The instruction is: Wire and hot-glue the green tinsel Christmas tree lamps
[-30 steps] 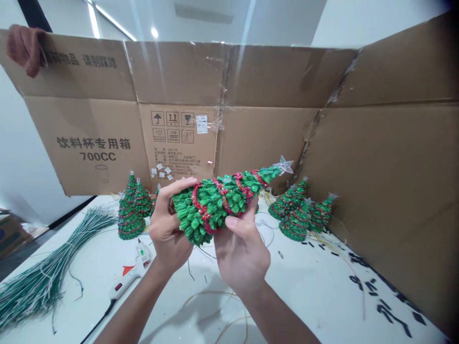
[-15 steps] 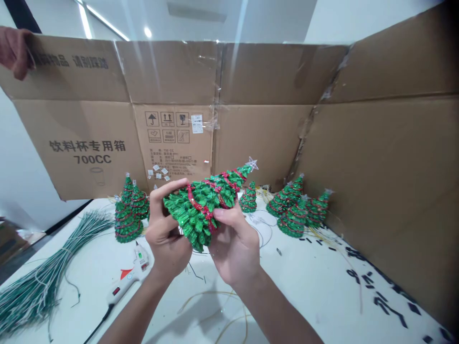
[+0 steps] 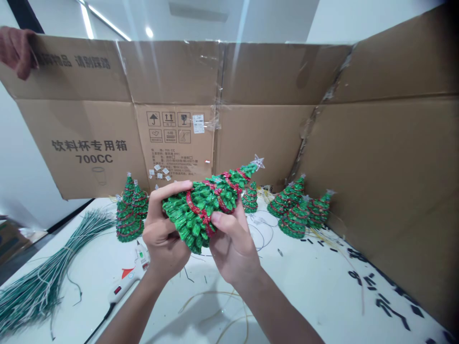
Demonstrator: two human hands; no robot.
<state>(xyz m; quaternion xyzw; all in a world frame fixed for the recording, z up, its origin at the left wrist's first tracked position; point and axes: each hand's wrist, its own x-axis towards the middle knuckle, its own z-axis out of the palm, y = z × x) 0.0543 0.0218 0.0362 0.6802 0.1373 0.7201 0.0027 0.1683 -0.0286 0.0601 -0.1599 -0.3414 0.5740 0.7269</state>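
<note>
Both my hands hold a tabletop Christmas tree [image 3: 204,210] made of glossy green leaf-like pieces, wound with red tinsel garland. It lies tilted, with its clear star [image 3: 257,163] at the upper right. My left hand [image 3: 164,224] wraps the wide base from below, fingers curled over the top. My right hand [image 3: 233,246] presses its thumb and fingers against the tree's near side. Part of the base is hidden by my palms.
Several finished small trees [image 3: 294,210] stand on the white table [image 3: 304,282] before a cardboard box sheet [image 3: 172,105], held at the top left by another person's hand [image 3: 16,52]. A glue gun [image 3: 129,279], green wire bundle [image 3: 43,286] and black scraps [image 3: 380,296] lie about.
My hands and the tree have shifted left and closer, with the star end swinging toward the middle. A small tree behind them has come into view.
</note>
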